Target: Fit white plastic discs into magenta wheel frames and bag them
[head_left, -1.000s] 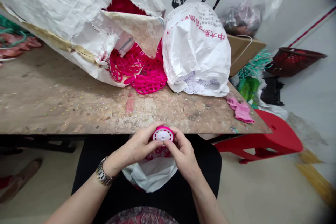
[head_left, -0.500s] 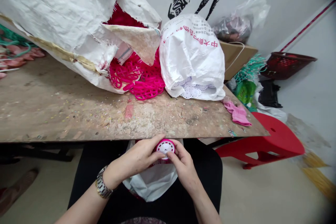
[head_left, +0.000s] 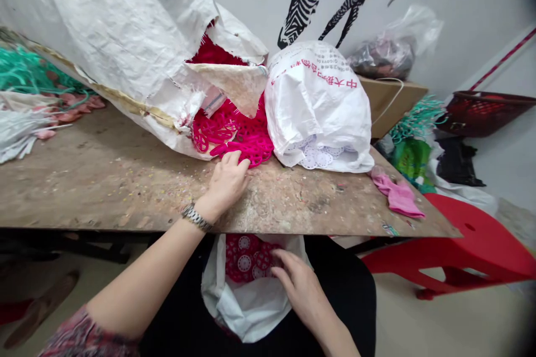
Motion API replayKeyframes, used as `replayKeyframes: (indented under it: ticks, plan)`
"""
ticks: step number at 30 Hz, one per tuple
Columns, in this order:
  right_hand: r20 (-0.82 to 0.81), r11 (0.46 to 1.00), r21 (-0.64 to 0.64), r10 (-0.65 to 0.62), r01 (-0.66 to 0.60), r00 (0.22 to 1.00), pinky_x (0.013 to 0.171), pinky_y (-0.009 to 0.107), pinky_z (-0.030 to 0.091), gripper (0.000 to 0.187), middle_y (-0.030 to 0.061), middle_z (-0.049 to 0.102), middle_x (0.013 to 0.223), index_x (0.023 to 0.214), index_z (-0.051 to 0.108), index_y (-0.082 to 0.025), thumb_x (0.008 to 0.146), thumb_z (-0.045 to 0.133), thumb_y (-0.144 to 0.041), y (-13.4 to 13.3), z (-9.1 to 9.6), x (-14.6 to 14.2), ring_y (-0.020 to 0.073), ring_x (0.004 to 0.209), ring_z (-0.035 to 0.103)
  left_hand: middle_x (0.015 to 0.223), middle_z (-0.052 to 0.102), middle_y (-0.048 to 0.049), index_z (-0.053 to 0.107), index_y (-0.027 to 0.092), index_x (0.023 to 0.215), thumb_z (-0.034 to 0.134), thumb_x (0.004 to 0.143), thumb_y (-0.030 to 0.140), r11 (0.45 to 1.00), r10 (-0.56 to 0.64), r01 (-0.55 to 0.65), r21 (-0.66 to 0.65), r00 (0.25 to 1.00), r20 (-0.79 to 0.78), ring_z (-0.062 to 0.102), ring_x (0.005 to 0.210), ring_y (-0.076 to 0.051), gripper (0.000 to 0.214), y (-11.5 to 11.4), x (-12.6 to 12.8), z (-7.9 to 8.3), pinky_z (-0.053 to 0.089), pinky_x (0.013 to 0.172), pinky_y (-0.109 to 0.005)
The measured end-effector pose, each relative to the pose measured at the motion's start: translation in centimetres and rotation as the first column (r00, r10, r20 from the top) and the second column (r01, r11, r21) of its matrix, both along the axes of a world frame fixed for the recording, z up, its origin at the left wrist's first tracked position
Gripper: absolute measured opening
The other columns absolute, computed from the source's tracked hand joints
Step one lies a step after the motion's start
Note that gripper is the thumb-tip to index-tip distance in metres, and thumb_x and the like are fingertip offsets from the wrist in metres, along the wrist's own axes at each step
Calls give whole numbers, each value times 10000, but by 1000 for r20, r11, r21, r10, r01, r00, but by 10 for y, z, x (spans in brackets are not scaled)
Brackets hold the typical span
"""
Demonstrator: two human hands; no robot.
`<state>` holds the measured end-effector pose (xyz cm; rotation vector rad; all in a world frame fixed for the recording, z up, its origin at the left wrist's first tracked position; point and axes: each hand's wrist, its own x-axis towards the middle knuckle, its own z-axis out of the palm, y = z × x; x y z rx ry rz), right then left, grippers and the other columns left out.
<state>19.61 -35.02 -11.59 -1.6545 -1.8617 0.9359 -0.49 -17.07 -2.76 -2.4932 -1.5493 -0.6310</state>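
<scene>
My left hand (head_left: 228, 178), with a metal watch on its wrist, reaches onto the table at the near edge of a pile of bright pink plastic rings (head_left: 255, 152). Its fingers are spread and bent over the edge, their tips partly hidden. Below the table edge, my right hand (head_left: 299, 284) hovers at the right side of an open white bag (head_left: 251, 312) on my lap. Thumb and fingers are apart, with nothing visible between them. Inside that bag lie several pink discs with white centres (head_left: 244, 262), some close to the right fingertips.
A large torn white sack (head_left: 138, 50) spills the pink rings. Beside it, a white printed bag (head_left: 318, 106) holds white lacy discs (head_left: 314, 156). A pink cloth piece (head_left: 397, 195) lies near the right edge. A red stool (head_left: 481, 240) stands at the right.
My left hand has moved up and forward from the lap to the pink pile. The pink-and-white disc has left my hands, and my right hand has opened above the lap bag.
</scene>
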Motion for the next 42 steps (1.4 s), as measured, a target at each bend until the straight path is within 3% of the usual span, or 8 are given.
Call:
replayKeyframes:
  ticks: [10, 14, 17, 19, 22, 25, 35, 42]
  plan:
    - [-136, 988, -42, 139, -146, 981, 998, 352, 482, 288, 68, 710, 1197, 1194, 687, -211, 938, 554, -222, -11, 41, -13, 235, 1121, 646, 1176, 624, -164, 678, 160, 845, 564, 876, 154, 993, -115, 115, 16, 993, 5, 490, 1226, -329, 118, 39, 14, -9, 436, 967, -479]
    - [-226, 990, -15, 133, -140, 965, 923, 315, 515, 259, 39, 731, 1116, 1163, 690, -247, 953, 539, -249, -4, 55, -5, 208, 1035, 674, 1103, 653, -106, 652, 165, 838, 586, 873, 179, 986, -148, 165, -38, 949, 277, 569, 1088, -250, 76, 21, 7, -1, 445, 969, -400]
    - [-275, 998, 43, 65, -56, 959, 900, 321, 524, 255, 44, 733, 1093, 1158, 681, -248, 953, 530, -269, 10, 61, 2, 209, 1013, 680, 878, 637, -33, 616, 171, 817, 579, 879, 224, 930, -60, 288, -230, 734, 676, 596, 879, -187, 89, -3, 4, 7, 483, 866, -342]
    - [-287, 992, 117, -13, 49, 958, 924, 343, 512, 256, 55, 725, 1116, 1160, 672, -245, 946, 539, -292, 23, 64, 5, 220, 1041, 669, 800, 591, -1, 596, 170, 812, 596, 876, 282, 815, 107, 437, -381, 533, 840, 583, 786, -156, 129, -19, 2, 10, 512, 776, -306]
    - [-294, 955, 222, -125, 195, 948, 918, 381, 510, 289, 79, 702, 1159, 1187, 647, -234, 934, 550, -335, 46, 68, 7, 230, 1008, 668, 849, 584, 2, 586, 166, 841, 685, 820, 340, 623, 396, 660, -420, 196, 897, 602, 772, -139, 201, -37, 1, 5, 563, 713, -296]
    - [-330, 939, 239, -162, 249, 930, 835, 386, 536, 337, 96, 694, 1160, 1210, 624, -214, 917, 564, -371, 70, 71, 2, 216, 873, 683, 834, 592, -3, 605, 161, 881, 756, 773, 352, 542, 533, 747, -385, 49, 844, 631, 763, -143, 266, -48, 0, -4, 598, 701, -311]
    - [-447, 967, 175, -87, 182, 890, 681, 273, 516, 149, 13, 717, 789, 945, 676, -203, 868, 623, -319, 103, 71, -27, 177, 731, 672, 1063, 664, -51, 642, 192, 1099, 634, 890, 408, 555, 401, 721, -416, 206, 892, 661, 933, -185, 301, -67, 5, -18, 606, 726, -279]
    - [-216, 956, 272, -51, 110, 975, 724, 291, 510, 256, 30, 724, 884, 972, 695, -198, 921, 544, -398, 128, 75, 5, 181, 770, 665, 871, 699, -41, 607, 165, 1065, 655, 853, 433, 582, 452, 645, -495, 249, 856, 711, 681, -155, 345, -60, 7, -34, 584, 572, -229]
